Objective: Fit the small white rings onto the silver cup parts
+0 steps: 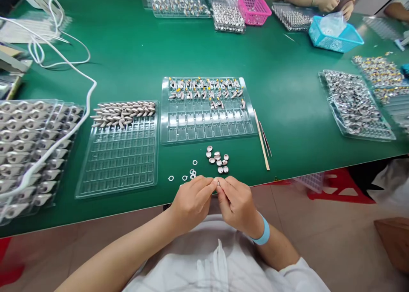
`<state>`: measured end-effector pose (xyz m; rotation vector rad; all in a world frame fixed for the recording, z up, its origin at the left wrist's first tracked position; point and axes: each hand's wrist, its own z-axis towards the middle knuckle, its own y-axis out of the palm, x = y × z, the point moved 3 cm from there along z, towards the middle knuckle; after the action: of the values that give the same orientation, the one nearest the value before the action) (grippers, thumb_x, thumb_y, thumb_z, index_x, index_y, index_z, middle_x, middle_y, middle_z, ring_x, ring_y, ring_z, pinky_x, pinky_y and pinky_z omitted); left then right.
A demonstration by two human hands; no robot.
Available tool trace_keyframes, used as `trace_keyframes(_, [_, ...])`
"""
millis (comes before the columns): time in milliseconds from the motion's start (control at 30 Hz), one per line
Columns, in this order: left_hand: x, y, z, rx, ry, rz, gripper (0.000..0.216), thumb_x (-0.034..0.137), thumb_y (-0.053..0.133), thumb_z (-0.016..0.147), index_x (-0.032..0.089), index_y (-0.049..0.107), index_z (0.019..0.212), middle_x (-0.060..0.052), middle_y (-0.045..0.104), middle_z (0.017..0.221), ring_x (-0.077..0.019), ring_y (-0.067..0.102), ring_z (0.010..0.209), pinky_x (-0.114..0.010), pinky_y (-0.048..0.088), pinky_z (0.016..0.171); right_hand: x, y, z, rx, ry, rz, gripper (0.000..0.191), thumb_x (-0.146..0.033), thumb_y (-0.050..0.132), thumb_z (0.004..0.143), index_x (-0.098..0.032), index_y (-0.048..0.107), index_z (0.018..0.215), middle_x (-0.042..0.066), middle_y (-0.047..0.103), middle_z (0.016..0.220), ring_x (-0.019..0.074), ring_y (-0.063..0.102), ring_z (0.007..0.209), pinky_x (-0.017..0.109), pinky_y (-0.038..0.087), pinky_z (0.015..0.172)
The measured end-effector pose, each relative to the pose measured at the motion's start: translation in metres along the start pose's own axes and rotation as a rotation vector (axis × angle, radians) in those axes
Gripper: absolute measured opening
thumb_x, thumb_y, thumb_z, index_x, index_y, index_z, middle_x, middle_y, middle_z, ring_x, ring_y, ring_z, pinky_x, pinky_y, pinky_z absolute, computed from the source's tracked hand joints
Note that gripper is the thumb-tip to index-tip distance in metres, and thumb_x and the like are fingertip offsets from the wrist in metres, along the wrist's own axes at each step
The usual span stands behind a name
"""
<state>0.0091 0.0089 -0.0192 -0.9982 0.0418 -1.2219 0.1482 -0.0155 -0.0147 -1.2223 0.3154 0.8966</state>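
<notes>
My left hand point(194, 198) and my right hand point(238, 203) meet fingertip to fingertip at the table's front edge. Both are closed in a pinch around one tiny pale piece, mostly hidden by the fingers. Just beyond them lies a loose group of small round metal caps point(219, 163). Several thin white rings point(193, 173) are scattered to their left, near my left hand. Farther back, a clear compartment tray point(207, 132) holds small metal parts with yellow bits in its upper rows. A wooden stick point(262, 140) and tweezers point(266, 139) lie right of that tray.
Left stand a clear tray point(118, 164) with pointed metal pieces point(124, 111) and stacked trays of larger metal parts point(19, 143), crossed by a white cable point(86, 102). Right is another filled tray point(356, 102). Across the table are pink point(255, 10) and blue baskets point(338, 38) and co-workers' hands.
</notes>
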Motion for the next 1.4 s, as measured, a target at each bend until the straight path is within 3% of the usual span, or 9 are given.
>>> trace_keyframes(233, [0.002, 0.001, 0.002, -0.02, 0.006, 0.061, 0.026, -0.002, 0.045, 0.083, 0.011, 0.052, 0.104, -0.014, 0.069, 0.081, -0.0182, 0.061, 0.066, -0.031, 0.054, 0.056, -0.001, 0.005, -0.002, 0.016, -0.036, -0.074, 0.02, -0.01, 0.043, 0.092, -0.009, 0.059, 0.104, 0.006, 0.055, 0.073, 0.0166, 0.047, 0.064, 0.03, 0.04, 0.056])
trace_keyframes(500, [-0.001, 0.006, -0.004, -0.036, -0.004, 0.066, 0.026, 0.0, 0.042, 0.085, 0.014, 0.054, 0.102, -0.012, 0.07, 0.083, -0.0192, 0.065, 0.074, -0.032, 0.057, 0.061, 0.003, 0.007, -0.005, -0.023, -0.044, -0.109, 0.023, -0.011, 0.041, 0.092, -0.011, 0.06, 0.104, 0.007, 0.056, 0.074, 0.0171, 0.051, 0.064, 0.03, 0.043, 0.056])
trace_keyframes(633, [-0.004, 0.003, 0.0, 0.005, -0.018, -0.007, 0.029, -0.001, 0.045, 0.084, 0.014, 0.054, 0.107, -0.012, 0.071, 0.087, -0.0178, 0.065, 0.074, -0.031, 0.056, 0.061, 0.003, 0.003, -0.003, -0.006, -0.001, -0.04, 0.027, -0.013, 0.042, 0.093, -0.011, 0.058, 0.114, 0.007, 0.058, 0.077, 0.0172, 0.052, 0.066, 0.03, 0.046, 0.058])
trace_keyframes(833, [-0.005, -0.014, 0.015, 0.125, -0.203, -0.152, 0.025, 0.004, 0.057, 0.087, 0.019, 0.061, 0.106, -0.005, 0.074, 0.087, -0.0134, 0.067, 0.076, -0.024, 0.055, 0.066, 0.001, -0.014, 0.01, -0.021, 0.072, 0.224, 0.036, -0.015, 0.045, 0.094, -0.016, 0.052, 0.13, 0.007, 0.063, 0.092, 0.0169, 0.06, 0.082, 0.03, 0.053, 0.073])
trace_keyframes(933, [-0.009, -0.032, 0.012, 0.153, -0.358, -0.125, 0.025, 0.009, 0.061, 0.087, 0.019, 0.063, 0.11, -0.002, 0.073, 0.082, -0.0111, 0.067, 0.07, -0.023, 0.055, 0.068, 0.009, -0.028, 0.007, -0.002, 0.192, 0.231, 0.038, -0.02, 0.045, 0.096, -0.02, 0.051, 0.133, 0.003, 0.061, 0.083, 0.0134, 0.058, 0.066, 0.026, 0.052, 0.062])
trace_keyframes(1033, [-0.028, -0.061, 0.005, 0.219, -0.479, -0.056, 0.013, 0.011, 0.06, 0.085, 0.018, 0.066, 0.093, -0.002, 0.072, 0.081, -0.0111, 0.067, 0.069, -0.022, 0.055, 0.068, 0.027, -0.037, 0.001, 0.056, 0.224, 0.143, 0.035, -0.025, 0.047, 0.095, -0.024, 0.056, 0.128, 0.005, 0.062, 0.084, 0.0156, 0.061, 0.065, 0.027, 0.053, 0.058])
trace_keyframes(1133, [-0.066, -0.098, -0.002, 0.27, -0.635, 0.043, 0.008, 0.013, 0.06, 0.08, 0.018, 0.066, 0.081, -0.005, 0.073, 0.093, -0.0142, 0.069, 0.08, -0.024, 0.056, 0.072, 0.046, -0.032, 0.003, 0.078, 0.164, 0.083, 0.031, -0.026, 0.051, 0.092, -0.029, 0.061, 0.122, 0.008, 0.066, 0.09, 0.0207, 0.067, 0.069, 0.031, 0.056, 0.058])
trace_keyframes(1233, [-0.111, -0.128, -0.004, 0.239, -0.835, 0.21, 0.015, 0.019, 0.055, 0.082, 0.018, 0.068, 0.09, -0.005, 0.073, 0.092, -0.0153, 0.069, 0.079, -0.026, 0.056, 0.074, 0.057, -0.023, 0.009, 0.103, 0.128, 0.078, 0.03, -0.029, 0.052, 0.091, -0.034, 0.063, 0.119, 0.008, 0.068, 0.088, 0.024, 0.069, 0.068, 0.035, 0.057, 0.057])
trace_keyframes(1400, [-0.168, -0.143, 0.008, 0.146, -0.92, 0.333, 0.023, 0.024, 0.053, 0.083, 0.016, 0.067, 0.098, -0.005, 0.073, 0.084, -0.0179, 0.068, 0.077, -0.027, 0.052, 0.075, 0.062, -0.015, 0.013, 0.161, 0.144, 0.081, 0.028, -0.028, 0.053, 0.091, -0.034, 0.064, 0.116, 0.01, 0.068, 0.091, 0.0257, 0.07, 0.072, 0.038, 0.058, 0.062])
